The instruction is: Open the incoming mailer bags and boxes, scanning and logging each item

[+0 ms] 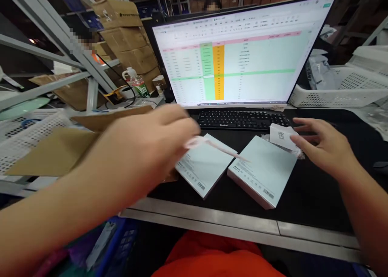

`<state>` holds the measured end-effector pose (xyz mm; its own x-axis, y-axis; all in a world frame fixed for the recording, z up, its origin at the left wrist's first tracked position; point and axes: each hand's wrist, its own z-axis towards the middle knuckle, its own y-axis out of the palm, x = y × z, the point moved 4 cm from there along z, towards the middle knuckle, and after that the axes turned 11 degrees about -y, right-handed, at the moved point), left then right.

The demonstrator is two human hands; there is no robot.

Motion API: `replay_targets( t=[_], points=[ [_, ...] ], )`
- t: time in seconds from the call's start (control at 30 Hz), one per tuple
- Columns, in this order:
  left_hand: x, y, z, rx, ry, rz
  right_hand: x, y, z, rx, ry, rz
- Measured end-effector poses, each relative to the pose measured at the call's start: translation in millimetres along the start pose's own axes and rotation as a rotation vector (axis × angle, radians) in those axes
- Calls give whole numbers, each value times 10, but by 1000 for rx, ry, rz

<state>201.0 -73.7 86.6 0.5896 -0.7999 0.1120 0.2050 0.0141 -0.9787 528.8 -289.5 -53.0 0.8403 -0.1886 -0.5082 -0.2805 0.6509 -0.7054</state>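
Observation:
My left hand [157, 141], blurred by motion, is closed on a thin pale strip-like thing [224, 148] whose kind I cannot make out. It points right, above two flat pale boxes. The left pale box [203, 168] lies partly behind my wrist and hand. To its right is a thicker pale box [262, 172], with print and a barcode on top. My right hand [327, 145] has its fingers apart around the right end of a small white packet [281, 135] with dark characters; the thumb appears to touch it. Clear plastic shows under this packet.
A black keyboard [242, 120] stands below a large monitor [257, 59] showing a spreadsheet. An open cardboard box [57, 152] is at left. White baskets [357, 85] flank the desk; a bottle [136, 82] and stacked cartons [127, 43] stand behind. A blue crate [121, 244] is below the desk's metal edge.

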Motion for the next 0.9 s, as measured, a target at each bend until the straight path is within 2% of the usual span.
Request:
replay_targets(
  t=[0.03,0.1,0.17,0.23,0.27,0.33,0.4,0.47,0.53,0.6,0.67,0.7,0.73,0.83,0.9],
  points=[
    [232,52,70,0,125,54,-250,22,-27,-36,-99,205],
    [604,217,244,-43,212,60,-757,101,-118,-151,-275,483],
    [861,394,370,-38,278,-19,-1116,179,-202,-192,-347,498],
    [957,541,389,-7,334,-141,-1226,209,-231,-139,-323,369],
    [936,594,357,15,347,-174,-1184,196,-230,-93,-295,301],
    [758,647,239,89,332,-140,-920,113,-222,11,-206,196],
    [419,650,103,193,245,35,-479,-20,-243,126,-60,153],
    [-26,649,0,247,88,177,16,-140,-320,252,124,224],
    [-484,689,-72,202,-152,267,436,-172,-436,369,297,438],
    [-837,800,-160,-8,-410,256,699,-105,-545,432,428,680],
    [-976,898,-278,-190,-561,269,797,10,-614,401,499,826],
    [-974,915,-330,-218,-585,318,801,72,-633,345,520,854],
    [-945,906,-370,-199,-587,396,784,137,-646,262,538,863],
    [-885,786,-422,11,-568,616,682,310,-668,-9,561,859],
    [-1013,693,-401,128,-590,660,620,380,-675,-94,556,864]
  ],
)
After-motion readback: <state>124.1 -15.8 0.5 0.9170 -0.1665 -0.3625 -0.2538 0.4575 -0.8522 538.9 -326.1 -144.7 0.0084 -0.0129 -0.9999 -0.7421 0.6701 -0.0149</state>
